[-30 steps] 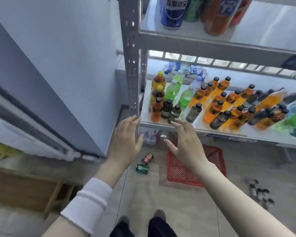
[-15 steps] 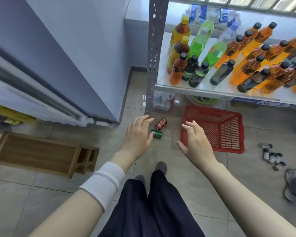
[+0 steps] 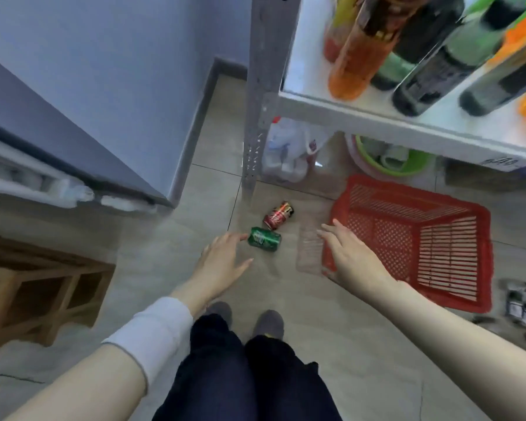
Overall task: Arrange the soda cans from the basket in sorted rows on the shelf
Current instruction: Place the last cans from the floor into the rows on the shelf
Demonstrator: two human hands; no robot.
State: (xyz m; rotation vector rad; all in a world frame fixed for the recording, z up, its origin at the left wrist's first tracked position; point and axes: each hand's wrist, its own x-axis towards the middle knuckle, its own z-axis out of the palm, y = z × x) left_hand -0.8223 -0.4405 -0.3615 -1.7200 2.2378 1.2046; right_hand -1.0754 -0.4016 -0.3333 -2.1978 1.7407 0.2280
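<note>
Two soda cans lie on their sides on the tiled floor: a green can (image 3: 264, 239) and, just behind it, a red can (image 3: 278, 215). To their right sits a red plastic basket (image 3: 456, 247) with nothing visible inside. My left hand (image 3: 222, 262) reaches down with straight fingers, its fingertips just left of the green can. My right hand (image 3: 351, 256) hangs open over the basket's left rim. The white shelf board (image 3: 377, 110) with bottles is at the upper right.
A grey shelf post (image 3: 255, 117) stands behind the cans. A white plastic bag (image 3: 286, 153) and a green bowl (image 3: 395, 161) sit under the shelf. A wooden stool (image 3: 37, 287) is at the left, small dark bottles (image 3: 523, 308) at the right. My feet (image 3: 243, 320) stand below the cans.
My view has dropped from the shelf toward the floor. Both hands have come down, the left toward the green can and the right over the basket's rim.
</note>
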